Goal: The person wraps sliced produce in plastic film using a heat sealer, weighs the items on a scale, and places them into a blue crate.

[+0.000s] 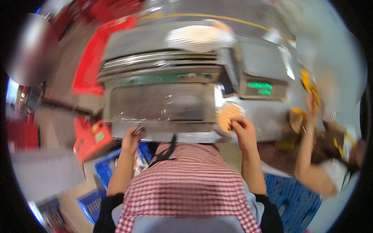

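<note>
Motion blurs the view. In front of me stands a metal film-wrapping machine [157, 100] with a flat dark plate. My right hand [244, 132] pinches the lower right edge of a round, orange, ridged food pack [228, 115], at the machine's right front corner. The pack's contents are too blurred to name. My left hand [130, 139] is at the machine's left front edge, fingers curled by a small dark shiny thing [140, 131]; whether it grips this is unclear. Behind the machine, a pale round pack [192, 36] rests on the metal table.
A scale [263, 67] with a lit green display stands right of the machine. Red baskets [87, 65] flank it on the left. Blue crates [109, 166] sit low on the left and another blue crate [291, 198] on the right. At right, a co-worker's hand [312, 106] holds something yellow.
</note>
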{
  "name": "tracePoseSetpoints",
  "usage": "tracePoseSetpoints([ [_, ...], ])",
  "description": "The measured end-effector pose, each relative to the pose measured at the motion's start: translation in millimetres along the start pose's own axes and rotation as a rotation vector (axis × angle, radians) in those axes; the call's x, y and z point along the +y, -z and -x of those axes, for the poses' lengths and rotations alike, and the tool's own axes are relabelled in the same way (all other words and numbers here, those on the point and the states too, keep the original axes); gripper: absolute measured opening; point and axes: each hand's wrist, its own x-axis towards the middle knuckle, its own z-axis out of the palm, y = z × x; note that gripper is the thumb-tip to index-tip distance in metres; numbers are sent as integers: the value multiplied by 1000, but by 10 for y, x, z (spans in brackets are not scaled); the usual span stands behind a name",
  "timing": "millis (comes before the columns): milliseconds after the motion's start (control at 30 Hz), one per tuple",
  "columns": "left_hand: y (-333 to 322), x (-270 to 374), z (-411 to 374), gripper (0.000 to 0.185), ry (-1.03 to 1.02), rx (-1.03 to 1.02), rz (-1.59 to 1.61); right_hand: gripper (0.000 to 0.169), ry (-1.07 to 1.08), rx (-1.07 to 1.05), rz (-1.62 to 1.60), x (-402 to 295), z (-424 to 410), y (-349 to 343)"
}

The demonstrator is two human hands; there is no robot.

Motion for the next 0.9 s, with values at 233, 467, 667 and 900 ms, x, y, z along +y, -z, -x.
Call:
tracePoseSetpoints([
  [233,109,122,157,21,-44,6,-189,21,-319,-181,169,505,167,-569],
  [467,104,153,95,19,8,-17,-314,73,-464,-653,368,1036,-212,-1598],
  [667,241,164,73,19,-134,110,-526,25,-190,-466,590,1565,-266,-1995],
  [900,432,350,-136,21,-175,130,-784,30,-61,-416,851,1633,-228,-1866],
])
